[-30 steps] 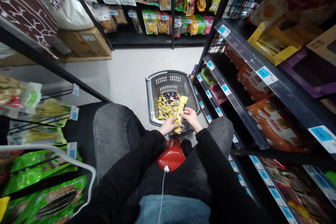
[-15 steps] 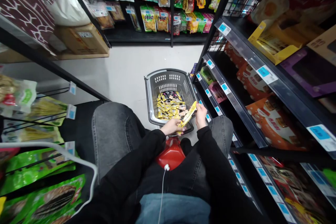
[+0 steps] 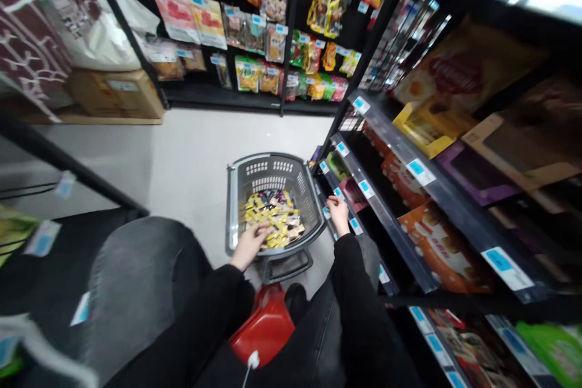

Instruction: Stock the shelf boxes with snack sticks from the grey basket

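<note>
A grey plastic shopping basket stands on the floor between my knees. In its bottom lies a loose pile of small stick packets, mostly yellow, with some black and beige ones. My left hand reaches over the basket's near left rim, its fingers stretched toward the packets and slightly blurred. I see no packet clearly in it. Just outside the basket's right rim is my right hand, with loosely bent fingers and nothing visible between them. Beside it runs the low shelving.
Tiered shelves with price tags and orange bags close in on the right. Hanging snack packs line the back rack. A cardboard box sits at the back left. Below the basket is a red stool-like object.
The yellow stick packet that both hands held is no longer in them. My hands have moved apart, the left over the basket, the right beside it. The view has tilted up.
</note>
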Tool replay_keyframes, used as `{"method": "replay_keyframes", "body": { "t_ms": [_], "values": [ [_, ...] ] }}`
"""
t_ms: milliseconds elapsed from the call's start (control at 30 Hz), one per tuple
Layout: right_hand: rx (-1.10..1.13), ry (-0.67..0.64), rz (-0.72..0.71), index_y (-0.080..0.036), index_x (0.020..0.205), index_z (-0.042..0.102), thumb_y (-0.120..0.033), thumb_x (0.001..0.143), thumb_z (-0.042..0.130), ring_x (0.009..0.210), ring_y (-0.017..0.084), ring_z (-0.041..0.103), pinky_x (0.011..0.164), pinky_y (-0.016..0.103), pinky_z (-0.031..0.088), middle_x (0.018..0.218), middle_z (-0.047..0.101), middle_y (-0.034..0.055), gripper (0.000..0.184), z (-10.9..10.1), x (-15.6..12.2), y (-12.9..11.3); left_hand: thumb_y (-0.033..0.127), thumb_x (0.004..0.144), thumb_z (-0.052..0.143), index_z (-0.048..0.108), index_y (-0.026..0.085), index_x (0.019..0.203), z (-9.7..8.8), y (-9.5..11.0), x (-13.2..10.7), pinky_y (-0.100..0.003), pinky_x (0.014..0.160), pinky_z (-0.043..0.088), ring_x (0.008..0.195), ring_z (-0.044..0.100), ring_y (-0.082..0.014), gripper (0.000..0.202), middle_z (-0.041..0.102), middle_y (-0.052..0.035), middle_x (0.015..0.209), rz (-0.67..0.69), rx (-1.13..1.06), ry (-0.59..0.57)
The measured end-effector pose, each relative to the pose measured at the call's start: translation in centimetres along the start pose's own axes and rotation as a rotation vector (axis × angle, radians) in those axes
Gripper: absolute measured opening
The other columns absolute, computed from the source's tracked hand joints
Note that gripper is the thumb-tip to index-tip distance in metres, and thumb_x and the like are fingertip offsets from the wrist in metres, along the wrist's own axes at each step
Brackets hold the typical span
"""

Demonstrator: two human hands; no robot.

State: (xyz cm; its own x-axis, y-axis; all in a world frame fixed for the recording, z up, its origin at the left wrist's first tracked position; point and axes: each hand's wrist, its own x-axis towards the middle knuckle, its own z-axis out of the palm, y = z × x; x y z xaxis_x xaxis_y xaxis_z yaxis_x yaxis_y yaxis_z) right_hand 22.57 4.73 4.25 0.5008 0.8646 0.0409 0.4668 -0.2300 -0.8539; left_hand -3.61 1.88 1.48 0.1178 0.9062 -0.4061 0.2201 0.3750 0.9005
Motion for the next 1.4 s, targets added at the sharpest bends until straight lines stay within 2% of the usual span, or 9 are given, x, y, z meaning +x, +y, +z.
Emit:
{"method": "replay_keyframes", "body": {
  "t_ms": [167, 267, 367, 567, 867, 1033, 1167, 1267, 1400],
  "values": [
    [-0.491, 0.37, -0.439, -0.012, 0.103, 0.054, -0.016, 0.082, 0.04, 0.098, 0.02, 0.054, 0.09, 0.033, 0.039, 0.104, 0.06, 0.0127, 0.026, -11.2, 8.6, -9.9, 0.047, 0.065, 0.054, 0.062, 0.015, 0.093, 0.5, -0.3, 0.2, -0.026, 0.053, 0.048, 0.07, 0.061, -0.0201, 0.044, 0.065, -0.0049, 0.079, 0.154, 0.183, -0.092],
    [-0.882, 0.487, -0.384, -0.004, 0.11, 0.05, -0.006, 0.082, 0.033, 0.102, 0.024, 0.051, 0.088, 0.036, 0.039, 0.11, 0.054, 0.0212, 0.033, -17.4, 13.4, -14.5, 0.045, 0.069, 0.048, 0.062, 0.017, 0.089, 0.6, -0.1, 0.0, -0.027, 0.064, 0.048, 0.078, 0.062, -0.0207, 0.037, 0.067, -0.004, 0.08, 0.238, 0.297, -0.123],
    [-1.195, 0.396, -0.249, 0.001, 0.109, 0.052, -0.009, 0.083, 0.037, 0.105, 0.029, 0.05, 0.083, 0.038, 0.042, 0.109, 0.053, 0.0259, 0.032, -21.1, 17.0, -16.2, 0.041, 0.073, 0.044, 0.062, 0.019, 0.089, 0.7, -0.2, -0.2, -0.028, 0.072, 0.046, 0.078, 0.062, -0.0203, 0.033, 0.067, -0.0033, 0.081, 0.292, 0.384, -0.135],
    [-1.358, 0.159, 0.209, -0.008, 0.115, 0.057, -0.018, 0.087, 0.035, 0.112, 0.027, 0.05, 0.088, 0.041, 0.04, 0.117, 0.055, 0.0209, 0.037, -23.0, 20.7, -15.8, 0.03, 0.077, 0.042, 0.061, 0.02, 0.09, 0.9, -1.0, -0.2, -0.027, 0.075, 0.042, 0.083, 0.062, -0.0186, 0.026, 0.068, -0.0036, 0.084, 0.324, 0.457, -0.167],
    [-1.372, 0.185, 0.158, -0.006, 0.11, 0.061, -0.011, 0.085, 0.036, 0.103, 0.026, 0.057, 0.077, 0.035, 0.045, 0.107, 0.059, 0.0245, 0.036, -22.8, 20.8, -16.7, 0.026, 0.077, 0.042, 0.061, 0.022, 0.085, 0.6, -2.9, -0.3, -0.027, 0.074, 0.043, 0.081, 0.063, -0.0191, 0.021, 0.068, -0.0013, 0.08, 0.308, 0.452, -0.162],
    [-1.448, 0.37, -0.088, 0.002, 0.103, 0.059, -0.003, 0.083, 0.031, 0.089, 0.032, 0.061, 0.071, 0.048, 0.043, 0.094, 0.059, 0.0285, 0.034, -21.5, 17.8, -21.1, 0.024, 0.074, 0.043, 0.062, 0.023, 0.079, -0.3, -2.6, -1.6, -0.027, 0.079, 0.044, 0.086, 0.063, -0.0198, 0.02, 0.069, -0.0006, 0.083, 0.257, 0.363, -0.147],
    [-1.272, 0.354, -0.174, -0.002, 0.099, 0.059, -0.01, 0.084, 0.037, 0.08, 0.031, 0.063, 0.065, 0.042, 0.044, 0.089, 0.061, 0.0251, 0.028, -20.9, 10.2, -23.9, 0.033, 0.073, 0.047, 0.065, 0.022, 0.082, -1.3, 0.0, -4.9, -0.03, 0.077, 0.046, 0.079, 0.062, -0.0218, 0.022, 0.067, -0.0026, 0.076, 0.221, 0.298, -0.203],
    [-0.903, -0.106, -0.364, -0.017, 0.101, 0.061, -0.029, 0.079, 0.055, 0.081, 0.025, 0.062, 0.072, 0.036, 0.045, 0.087, 0.065, 0.0119, 0.027, -19.0, 1.7, -22.9, 0.042, 0.072, 0.052, 0.059, 0.023, 0.109, -2.3, 3.1, -8.4, -0.033, 0.073, 0.048, 0.073, 0.06, -0.0216, 0.042, 0.066, -0.007, 0.092, 0.202, 0.195, -0.23],
    [-0.261, -0.711, -0.305, -0.023, 0.097, 0.067, -0.029, 0.066, 0.066, 0.089, 0.021, 0.061, 0.079, 0.028, 0.045, 0.094, 0.067, 0.0016, 0.031, -13.0, -9.4, -20.2, 0.048, 0.065, 0.064, 0.038, 0.028, 0.132, -4.1, 8.8, -12.5, -0.031, 0.081, 0.047, 0.102, 0.054, -0.0246, 0.074, 0.04, -0.0104, 0.137, 0.37, 0.035, -0.16]
  ]
}}
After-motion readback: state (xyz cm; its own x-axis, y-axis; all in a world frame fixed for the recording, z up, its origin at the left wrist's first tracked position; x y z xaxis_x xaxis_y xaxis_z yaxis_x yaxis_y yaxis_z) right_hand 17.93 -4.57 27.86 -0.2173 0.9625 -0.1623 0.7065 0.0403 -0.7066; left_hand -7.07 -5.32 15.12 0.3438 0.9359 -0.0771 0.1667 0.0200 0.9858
